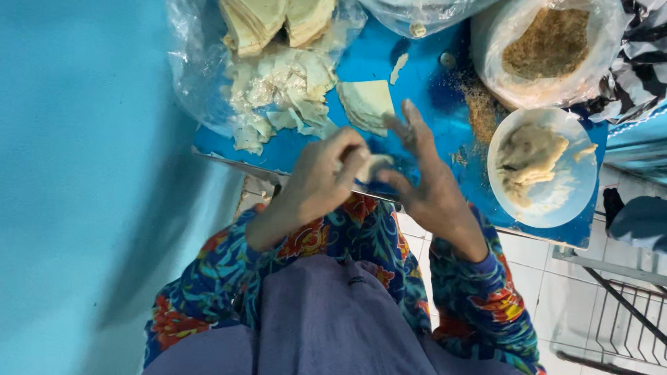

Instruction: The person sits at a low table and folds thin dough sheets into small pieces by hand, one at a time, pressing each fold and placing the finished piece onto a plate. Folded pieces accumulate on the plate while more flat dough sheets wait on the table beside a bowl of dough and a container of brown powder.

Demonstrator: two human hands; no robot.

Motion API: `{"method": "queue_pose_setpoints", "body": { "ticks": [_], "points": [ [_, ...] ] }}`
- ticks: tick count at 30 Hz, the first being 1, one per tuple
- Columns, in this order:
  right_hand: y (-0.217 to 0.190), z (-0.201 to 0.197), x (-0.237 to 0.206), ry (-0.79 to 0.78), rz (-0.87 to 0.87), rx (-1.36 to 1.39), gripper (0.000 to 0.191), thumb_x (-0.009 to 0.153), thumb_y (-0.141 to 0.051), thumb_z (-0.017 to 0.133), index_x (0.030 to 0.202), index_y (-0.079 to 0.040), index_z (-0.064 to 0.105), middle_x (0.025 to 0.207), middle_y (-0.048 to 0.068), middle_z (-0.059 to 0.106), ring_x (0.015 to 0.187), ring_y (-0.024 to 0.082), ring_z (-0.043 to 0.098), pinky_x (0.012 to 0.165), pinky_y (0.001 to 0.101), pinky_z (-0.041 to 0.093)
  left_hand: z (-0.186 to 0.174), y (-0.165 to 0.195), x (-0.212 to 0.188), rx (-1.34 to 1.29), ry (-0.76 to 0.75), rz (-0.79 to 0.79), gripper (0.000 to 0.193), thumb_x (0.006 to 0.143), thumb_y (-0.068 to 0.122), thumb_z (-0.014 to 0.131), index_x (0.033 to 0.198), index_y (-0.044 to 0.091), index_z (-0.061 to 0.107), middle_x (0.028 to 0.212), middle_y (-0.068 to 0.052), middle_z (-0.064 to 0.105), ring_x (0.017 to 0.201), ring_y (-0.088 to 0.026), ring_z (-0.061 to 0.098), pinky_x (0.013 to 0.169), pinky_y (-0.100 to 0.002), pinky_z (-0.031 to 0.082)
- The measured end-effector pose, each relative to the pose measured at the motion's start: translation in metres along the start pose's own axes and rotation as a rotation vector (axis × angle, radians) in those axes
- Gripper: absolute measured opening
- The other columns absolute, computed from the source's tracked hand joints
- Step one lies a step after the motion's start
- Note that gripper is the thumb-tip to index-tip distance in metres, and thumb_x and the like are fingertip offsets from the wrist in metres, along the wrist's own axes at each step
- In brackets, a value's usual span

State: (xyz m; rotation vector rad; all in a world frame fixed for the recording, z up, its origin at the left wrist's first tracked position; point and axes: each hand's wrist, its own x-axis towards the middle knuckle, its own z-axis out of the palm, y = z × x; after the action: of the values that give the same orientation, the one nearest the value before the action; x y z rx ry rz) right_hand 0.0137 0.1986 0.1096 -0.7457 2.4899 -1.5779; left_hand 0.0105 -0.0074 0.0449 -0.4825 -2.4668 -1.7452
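soft dough piece being pinched between both hands

the left hand [320, 181] and right hand [425, 186] are meeting over the near edge of the blue surface [370, 60], holding a small pale dough piece [371, 167] between them. the left fingers are curling narrowly around it; the right fingers are spreading wide, thumb pressing in. it is looking light, soft and easily torn, best held at its edges. just beyond the fingers a stack of thin wrappers [367, 102] is lying; further right, a bowl of filling [541, 166].
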Motion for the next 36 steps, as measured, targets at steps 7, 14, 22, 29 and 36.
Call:
{"method": "queue_pose_setpoints", "body": {
  "ticks": [7, 14, 22, 29, 36],
  "points": [
    [0.033, 0.002, -0.026, 0.217, 0.3, 0.271, 0.077, 0.097, 0.007, 0.064, 0.163, -0.004, 0.025, 0.099, 0.005, 0.063, 0.09, 0.011, 0.064, 0.079, 0.0266, 0.055, 0.031, 0.002, 0.008, -0.569, -0.135, -0.345, 0.03, 0.105, 0.027, 0.059, 0.109, -0.002, 0.065, 0.085, -0.005, 0.071, 0.07, -0.008, 0.071, 0.062, -0.024, 0.058],
    [0.038, -0.009, -0.032, 0.29, 0.366, 0.283, 0.08, 0.093, 0.008, 0.068, 0.162, -0.004, 0.027, 0.096, 0.004, 0.06, 0.088, 0.011, 0.064, 0.079, 0.0274, 0.057, 0.042, 0.004, 0.003, -0.381, -0.081, -0.178, 0.026, 0.1, 0.016, 0.065, 0.116, -0.004, 0.065, 0.096, -0.008, 0.077, 0.083, -0.01, 0.072, 0.073, -0.027, 0.059],
    [0.016, 0.004, -0.044, 0.254, 0.21, 0.115, 0.081, 0.099, 0.01, 0.06, 0.165, -0.006, 0.017, 0.121, 0.015, 0.072, 0.112, 0.02, 0.072, 0.094, 0.0312, 0.059, 0.054, 0.01, -0.004, -0.48, -0.149, -0.162, 0.029, 0.107, 0.022, 0.058, 0.128, 0.002, 0.064, 0.105, -0.011, 0.077, 0.097, -0.017, 0.074, 0.081, -0.03, 0.059],
    [0.029, -0.009, -0.037, 0.205, 0.224, -0.07, 0.085, 0.094, 0.008, 0.068, 0.163, -0.008, 0.022, 0.121, 0.019, 0.068, 0.108, 0.024, 0.071, 0.092, 0.0357, 0.06, 0.056, 0.004, 0.0, -0.007, -0.192, -0.203, 0.02, 0.102, 0.018, 0.068, 0.108, -0.001, 0.07, 0.088, -0.018, 0.069, 0.074, -0.03, 0.07, 0.069, -0.04, 0.053],
    [0.027, -0.009, -0.06, 0.275, 0.235, -0.285, 0.067, 0.096, 0.001, 0.071, 0.155, -0.01, 0.041, 0.116, 0.016, 0.069, 0.104, 0.026, 0.071, 0.085, 0.0358, 0.059, 0.033, 0.002, -0.015, 0.256, -0.041, 0.277, 0.028, 0.097, 0.013, 0.071, 0.123, 0.002, 0.067, 0.118, -0.012, 0.065, 0.109, -0.033, 0.06, 0.093, -0.045, 0.05]
  ]
}}
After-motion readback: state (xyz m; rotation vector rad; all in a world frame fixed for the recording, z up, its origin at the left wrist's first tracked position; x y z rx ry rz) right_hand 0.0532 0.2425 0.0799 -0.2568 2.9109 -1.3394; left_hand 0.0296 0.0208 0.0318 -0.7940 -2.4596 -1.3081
